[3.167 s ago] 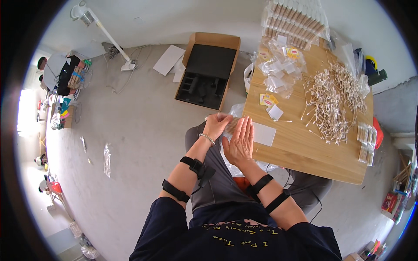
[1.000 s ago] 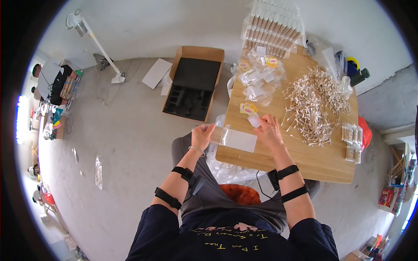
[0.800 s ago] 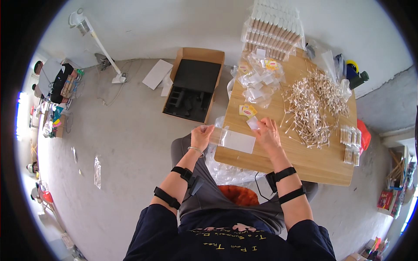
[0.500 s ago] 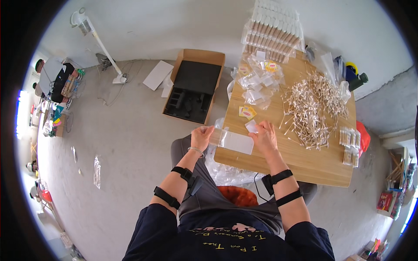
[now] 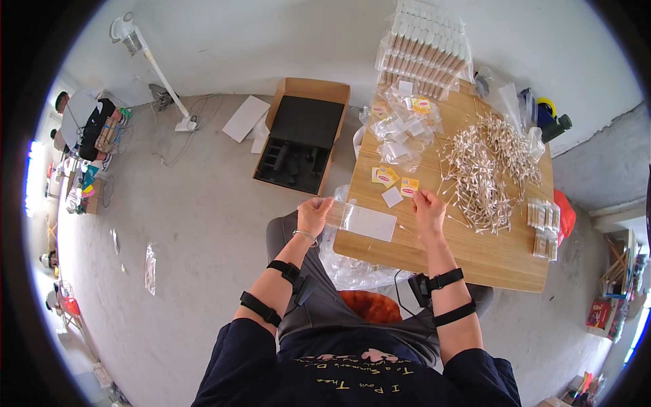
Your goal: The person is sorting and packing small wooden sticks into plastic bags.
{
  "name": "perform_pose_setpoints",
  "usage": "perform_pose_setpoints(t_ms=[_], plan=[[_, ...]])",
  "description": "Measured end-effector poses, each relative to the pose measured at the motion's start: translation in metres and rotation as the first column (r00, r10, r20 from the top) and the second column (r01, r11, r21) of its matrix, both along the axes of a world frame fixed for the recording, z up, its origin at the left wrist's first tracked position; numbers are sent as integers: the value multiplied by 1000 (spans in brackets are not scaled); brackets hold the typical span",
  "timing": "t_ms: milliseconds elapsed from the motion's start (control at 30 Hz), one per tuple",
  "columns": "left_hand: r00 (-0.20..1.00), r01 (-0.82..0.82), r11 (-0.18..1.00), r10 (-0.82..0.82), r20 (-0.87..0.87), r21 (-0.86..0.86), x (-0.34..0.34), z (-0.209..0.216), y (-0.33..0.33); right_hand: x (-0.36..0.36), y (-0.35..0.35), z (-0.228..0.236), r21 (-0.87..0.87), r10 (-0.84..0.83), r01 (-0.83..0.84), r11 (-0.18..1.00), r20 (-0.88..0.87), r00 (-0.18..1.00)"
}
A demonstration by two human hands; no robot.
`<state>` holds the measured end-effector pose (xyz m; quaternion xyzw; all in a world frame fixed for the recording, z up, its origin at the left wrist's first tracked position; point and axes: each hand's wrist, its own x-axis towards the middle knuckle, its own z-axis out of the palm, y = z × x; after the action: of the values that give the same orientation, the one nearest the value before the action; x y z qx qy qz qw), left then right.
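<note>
My left hand (image 5: 314,216) is closed on the end of a clear plastic bag (image 5: 371,224) with a row of cotton swabs (image 5: 338,216) inside. The bag's flat whitish part stretches right over the table's near left corner. A small yellow printed card (image 5: 409,187) is pinched by its edge in the fingertips of my right hand (image 5: 430,214), just above the tabletop. Beside it lies a small white card (image 5: 392,197), and a few more yellow cards (image 5: 385,176) sit behind that. One loose swab (image 5: 407,231) rests between the bag and my right wrist.
A big heap of loose cotton swabs (image 5: 485,173) covers the right of the wooden table (image 5: 468,261). Clear bags (image 5: 405,132) lie at the back left, below stacked swab packs (image 5: 426,51). Filled packs (image 5: 544,227) sit at the right edge. An open cardboard box (image 5: 271,112) stands on the floor.
My right hand has moved right, away from the white card and the bag. A yellow card now shows at its fingertips. My left hand and the bag have stayed put.
</note>
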<state>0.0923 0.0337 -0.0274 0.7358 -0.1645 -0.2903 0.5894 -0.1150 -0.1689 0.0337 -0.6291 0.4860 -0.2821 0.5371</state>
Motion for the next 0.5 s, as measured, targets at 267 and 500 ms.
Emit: perform_pose_setpoints(t_ms=[267,500], plan=[[997,8,997,-13,78,75,2,0,2,14,31,17,319,29,-72,945,136,990],[1000,1,998,0,-8,70,-1,5,-2,25,49,-9,184,449,-444,877,15,893]])
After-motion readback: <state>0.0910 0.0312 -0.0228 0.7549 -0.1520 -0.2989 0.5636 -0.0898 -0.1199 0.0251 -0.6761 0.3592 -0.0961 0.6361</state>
